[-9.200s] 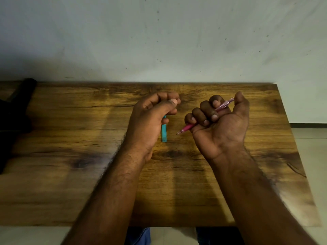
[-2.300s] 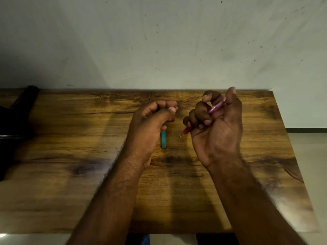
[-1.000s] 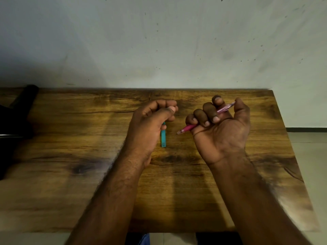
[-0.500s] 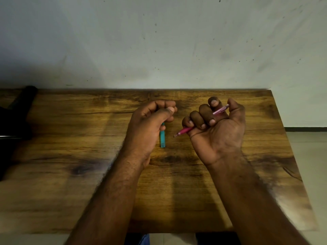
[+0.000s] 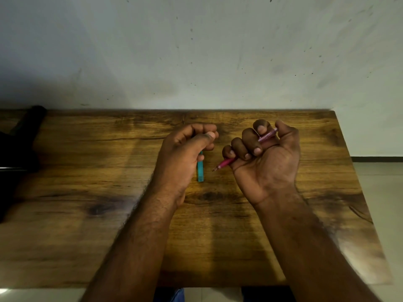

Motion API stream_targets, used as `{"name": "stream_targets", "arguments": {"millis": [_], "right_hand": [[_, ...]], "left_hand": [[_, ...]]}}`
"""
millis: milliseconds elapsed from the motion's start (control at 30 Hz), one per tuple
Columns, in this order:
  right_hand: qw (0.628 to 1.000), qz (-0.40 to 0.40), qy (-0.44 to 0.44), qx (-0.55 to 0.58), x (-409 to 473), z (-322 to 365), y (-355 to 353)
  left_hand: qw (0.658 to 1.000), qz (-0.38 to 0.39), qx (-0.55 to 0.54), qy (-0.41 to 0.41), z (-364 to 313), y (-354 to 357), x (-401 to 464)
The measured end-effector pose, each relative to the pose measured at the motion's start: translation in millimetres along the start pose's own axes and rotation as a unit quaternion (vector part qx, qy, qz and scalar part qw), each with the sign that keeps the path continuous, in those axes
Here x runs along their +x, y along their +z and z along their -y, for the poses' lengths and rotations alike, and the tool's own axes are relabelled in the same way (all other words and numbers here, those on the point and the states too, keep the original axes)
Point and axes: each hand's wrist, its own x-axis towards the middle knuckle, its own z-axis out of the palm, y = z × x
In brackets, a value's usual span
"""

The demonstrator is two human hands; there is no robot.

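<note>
My left hand [image 5: 185,155] is curled into a fist over the middle of the wooden table [image 5: 87,214] and grips a teal pen cap [image 5: 200,171], whose lower end sticks out below the fingers. My right hand [image 5: 263,158], palm up, grips a pink pen [image 5: 226,163]. The pen's tip points left towards the cap. Its clear pink rear end shows between forefinger and thumb. A small gap separates the pen tip from the cap.
A dark object [image 5: 17,147] lies at the table's far left edge. A pale wall [image 5: 196,51] rises right behind the table. Tiled floor [image 5: 383,192] shows past the table's right edge.
My right hand has shifted slightly and the thumb has moved on the pen's rear end. The left hand and the cap have stayed put.
</note>
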Motion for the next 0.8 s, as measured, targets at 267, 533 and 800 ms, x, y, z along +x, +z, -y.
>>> {"name": "stream_targets", "arguments": {"millis": [267, 533, 800], "right_hand": [[1.0, 0.007, 0.007, -0.006, -0.2, -1.2, -0.7], [1.0, -0.005, 0.0, -0.009, 0.7, -1.0, -1.2], [1.0, 0.001, 0.001, 0.0, 0.3, -0.5, -1.7]], "left_hand": [[1.0, -0.004, 0.002, -0.003, -0.8, -0.2, -0.9], [1.0, -0.007, 0.006, -0.003, -0.5, 0.6, -0.5], [1.0, -0.013, 0.007, 0.0, 0.0, 0.8, -0.3]]}}
